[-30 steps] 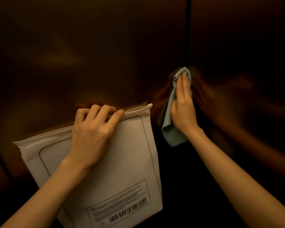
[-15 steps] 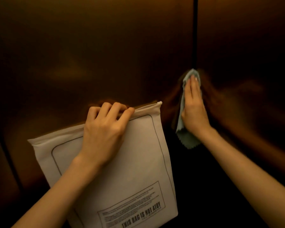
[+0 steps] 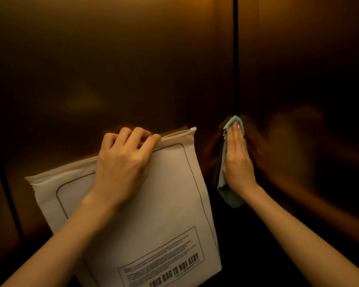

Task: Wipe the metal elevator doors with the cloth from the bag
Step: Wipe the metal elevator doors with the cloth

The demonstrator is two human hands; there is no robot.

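While the right hand (image 3: 237,162) lies flat with straight fingers pressing the pale cloth (image 3: 228,191) against the metal doors (image 3: 133,69) beside the dark centre seam (image 3: 235,59), the cloth's zigzag edge hangs below the wrist. The left hand (image 3: 120,162) curls its fingers over the top edge of the white bag (image 3: 153,214), holding it against the left door; printed text marks the bag's lower part.

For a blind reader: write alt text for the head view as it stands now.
A right hand presses a pale blue cloth flat against dim, brassy metal elevator doors, right at the centre seam. The left hand grips the top edge of a white bag printed "THIS BAG IS NOT A TOY".
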